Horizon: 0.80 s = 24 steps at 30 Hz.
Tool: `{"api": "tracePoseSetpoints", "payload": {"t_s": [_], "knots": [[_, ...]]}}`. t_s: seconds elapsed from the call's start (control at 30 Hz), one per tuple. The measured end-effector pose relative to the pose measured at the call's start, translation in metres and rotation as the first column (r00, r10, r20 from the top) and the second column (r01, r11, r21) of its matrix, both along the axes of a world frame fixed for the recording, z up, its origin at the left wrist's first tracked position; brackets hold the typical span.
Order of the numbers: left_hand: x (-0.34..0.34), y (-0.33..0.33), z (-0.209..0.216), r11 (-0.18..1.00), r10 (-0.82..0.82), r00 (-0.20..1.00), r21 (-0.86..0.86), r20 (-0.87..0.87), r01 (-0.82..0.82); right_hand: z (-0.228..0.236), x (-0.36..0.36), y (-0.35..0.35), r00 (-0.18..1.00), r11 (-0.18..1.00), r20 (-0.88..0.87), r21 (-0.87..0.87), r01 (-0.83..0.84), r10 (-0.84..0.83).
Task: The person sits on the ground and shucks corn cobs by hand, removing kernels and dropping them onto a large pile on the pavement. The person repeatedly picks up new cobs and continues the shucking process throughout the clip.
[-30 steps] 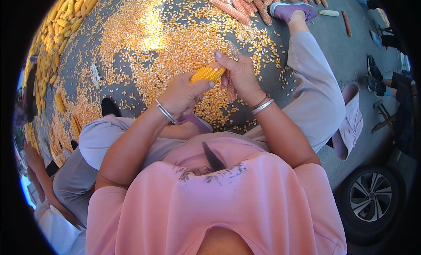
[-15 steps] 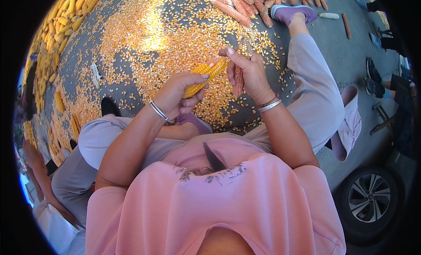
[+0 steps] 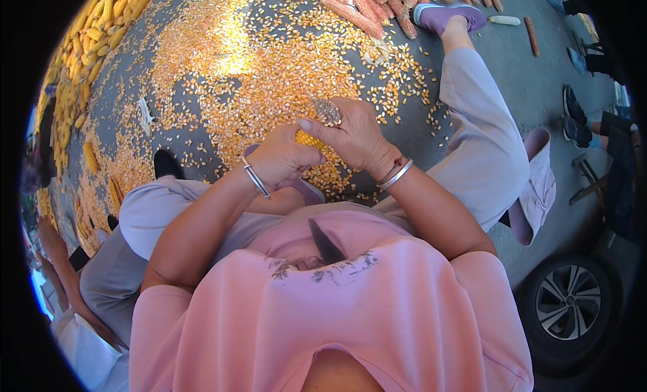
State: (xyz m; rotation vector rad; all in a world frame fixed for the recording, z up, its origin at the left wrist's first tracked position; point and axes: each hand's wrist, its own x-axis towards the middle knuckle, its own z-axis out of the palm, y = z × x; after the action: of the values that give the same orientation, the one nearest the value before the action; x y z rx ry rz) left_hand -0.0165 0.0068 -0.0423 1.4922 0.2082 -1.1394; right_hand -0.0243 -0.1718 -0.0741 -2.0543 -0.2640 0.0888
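Note:
Both of my hands meet in front of me, over the loose corn kernels (image 3: pixel 263 95) spread on the grey ground. My left hand (image 3: pixel 283 156) is wrapped round a yellow ear of corn (image 3: pixel 309 138); only a short stretch of the ear shows between the hands. Closed on a stripped corn cob (image 3: pixel 327 111), my right hand (image 3: pixel 359 132) bears against the ear. The cob's pale brown end pokes out above the thumb, and the rest of it is hidden by the fingers.
Stripped cobs (image 3: pixel 364 13) are heaped at the far middle, beside my outstretched shoe (image 3: pixel 448 19). Unshelled ears (image 3: pixel 101 31) form a pile at far left. Another person's arm (image 3: pixel 71 277) and legs are close on my left. A car wheel (image 3: pixel 568 302) stands at near right.
My right hand has come left and inward, bringing the cob onto the ear. My left hand has turned, now covering most of the ear.

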Motion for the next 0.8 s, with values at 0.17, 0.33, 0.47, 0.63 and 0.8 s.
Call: {"api": "tracePoseSetpoints", "payload": {"t_s": [0.17, 0.33, 0.47, 0.63, 0.8], "knots": [[-0.015, 0.000, -0.040, 0.964, -0.167, 0.870, 0.263, 0.464, 0.044, -0.005, 0.009, 0.007, 0.977, 0.994, -0.203, -0.103, 0.045, -0.065], [-0.020, -0.004, -0.047, 0.787, -0.541, 0.657, 0.592, 0.525, 0.174, -0.031, 0.013, 0.006, 0.935, 0.991, -0.328, -0.021, 0.135, -0.134], [-0.007, -0.003, -0.038, 0.902, -0.363, 0.776, 0.404, 0.515, 0.154, -0.022, 0.023, -0.013, 0.832, 0.912, -0.554, 0.319, 0.257, -0.041], [0.009, -0.003, 0.000, 0.999, -0.011, 1.000, 0.037, -0.017, 0.011, -0.008, 0.013, -0.026, 0.921, 0.892, -0.389, 0.413, 0.183, -0.009], [0.014, 0.011, -0.003, 0.984, 0.049, 0.953, -0.148, -0.300, -0.097, -0.016, 0.005, -0.011, 0.997, 0.986, 0.072, 0.165, 0.015, -0.028]]}}
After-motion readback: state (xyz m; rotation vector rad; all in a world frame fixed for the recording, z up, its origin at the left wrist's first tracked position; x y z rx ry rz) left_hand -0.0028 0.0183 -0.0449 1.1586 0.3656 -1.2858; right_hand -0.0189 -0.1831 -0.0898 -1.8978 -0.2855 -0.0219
